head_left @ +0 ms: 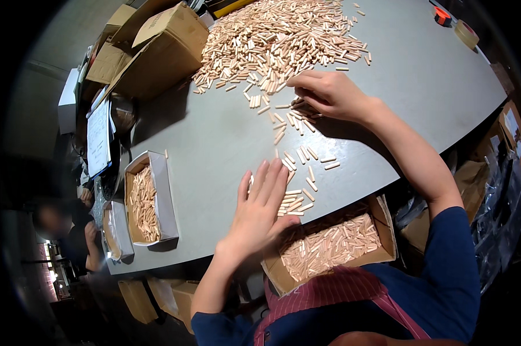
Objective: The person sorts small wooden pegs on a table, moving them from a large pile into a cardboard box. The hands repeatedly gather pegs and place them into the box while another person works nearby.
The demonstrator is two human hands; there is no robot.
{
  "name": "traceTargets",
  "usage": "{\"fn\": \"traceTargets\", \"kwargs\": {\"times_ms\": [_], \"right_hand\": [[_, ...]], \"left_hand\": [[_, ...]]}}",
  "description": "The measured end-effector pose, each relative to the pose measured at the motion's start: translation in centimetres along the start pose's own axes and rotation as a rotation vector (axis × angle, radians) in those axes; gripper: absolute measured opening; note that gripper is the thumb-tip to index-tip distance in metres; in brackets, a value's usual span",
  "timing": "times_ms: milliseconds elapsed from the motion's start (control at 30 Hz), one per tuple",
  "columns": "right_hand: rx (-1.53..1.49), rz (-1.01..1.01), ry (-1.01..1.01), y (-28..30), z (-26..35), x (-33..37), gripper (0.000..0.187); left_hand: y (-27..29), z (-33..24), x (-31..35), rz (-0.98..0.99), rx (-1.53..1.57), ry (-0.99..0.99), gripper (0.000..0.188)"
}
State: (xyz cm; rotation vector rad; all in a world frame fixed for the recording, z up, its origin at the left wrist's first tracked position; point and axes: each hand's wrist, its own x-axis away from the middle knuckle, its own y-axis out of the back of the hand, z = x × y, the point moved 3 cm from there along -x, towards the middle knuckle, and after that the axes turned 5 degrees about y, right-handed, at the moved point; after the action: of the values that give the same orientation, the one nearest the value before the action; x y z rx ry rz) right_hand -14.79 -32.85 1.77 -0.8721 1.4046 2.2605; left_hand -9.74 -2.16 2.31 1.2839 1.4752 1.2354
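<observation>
Stretching flat, fingers straight and thumb spread to the side, the left hand (260,202) lies over a scatter of pegs (295,202) near the table's (208,155) edge; whether anything is under its palm cannot be told. Curled inward, fingers bent toward the thumb, the right hand (329,92) is at the front fringe of the pile (278,40); its fingertips are partly hidden, so I cannot tell whether it has hold of a peg.

The pegs are short, smooth, pale wooden cylinders, heaped thickly at the far side and thinning into loose strays between the hands. More fill an open brown cardboard carton (389,230) below the near edge, against a striped red apron (324,288), and a long white-sided box (167,202) at left. The table is matte, flat and grey; a ring-shaped tape roll (467,34) sits by its far right edge. Creased cardboard boxes (171,43) stand at upper left.
</observation>
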Motion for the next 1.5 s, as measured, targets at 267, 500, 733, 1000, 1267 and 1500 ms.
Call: {"fn": "traceTargets", "kwargs": {"times_ms": [267,500,733,1000,1267,1500], "right_hand": [[0.014,-0.002,-0.011,0.2,-0.2,-0.1,0.036],[0.010,0.000,0.065,0.0,-0.2,0.1,0.035],[0.014,0.030,0.083,-0.2,-0.7,0.2,0.039],[-0.019,0.039,0.061,-0.1,-0.8,0.3,0.028],[-0.019,0.039,0.050,-0.1,-1.0,0.3,0.039],[-0.001,0.015,0.057,-0.1,-1.2,0.4,0.047]], "left_hand": [[0.3,4.2,4.9,-0.252,0.275,0.245,0.088],[-0.5,6.8,9.9,-0.194,0.050,0.448,0.096],[-0.7,3.6,9.3,-0.114,-0.136,0.328,0.112],[-0.8,1.4,8.1,-0.085,-0.142,0.260,0.112],[-0.8,-0.5,7.3,-0.089,-0.083,0.201,0.110],[-1.2,-0.7,7.2,-0.138,-0.093,0.189,0.109]]}}
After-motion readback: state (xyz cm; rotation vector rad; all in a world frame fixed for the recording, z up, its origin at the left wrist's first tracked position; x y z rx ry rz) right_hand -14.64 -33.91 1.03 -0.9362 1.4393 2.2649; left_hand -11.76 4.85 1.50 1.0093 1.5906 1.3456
